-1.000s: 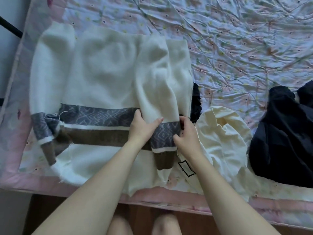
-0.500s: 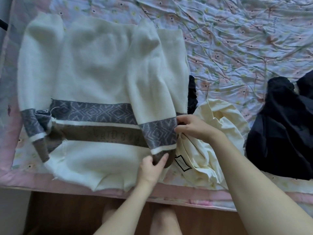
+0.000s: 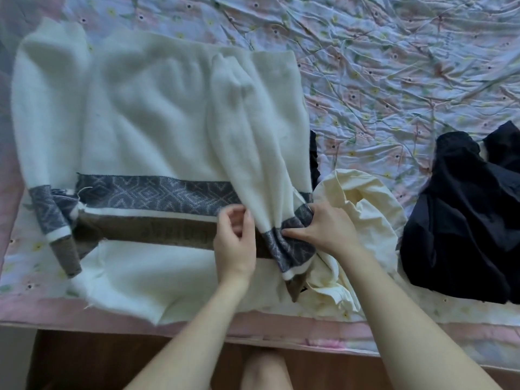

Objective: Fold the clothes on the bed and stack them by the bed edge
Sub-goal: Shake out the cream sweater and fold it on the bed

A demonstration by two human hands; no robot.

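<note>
Early stage, no folded stack seen at the bed (image 3: 394, 66) edge. The sweater (image 3: 157, 122) is spread flat near that edge; its right sleeve (image 3: 253, 153) is laid across the body, the other sleeve is not yet folded in. The sleeve cuff is pinched by the right hand (image 3: 326, 229); the left hand (image 3: 235, 243), just left of the cuff, is loosely curled, grip on cloth cannot be told. Right of the sweater, a cream garment (image 3: 363, 209) and a black garment (image 3: 464, 220) are left crumpled, unfolded.

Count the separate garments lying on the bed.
3, maybe more: the white sweater spread at the left, the cream garment crumpled beside its right edge, the black clothing heaped at the right. A dark scrap behind the sweater may be another.
</note>
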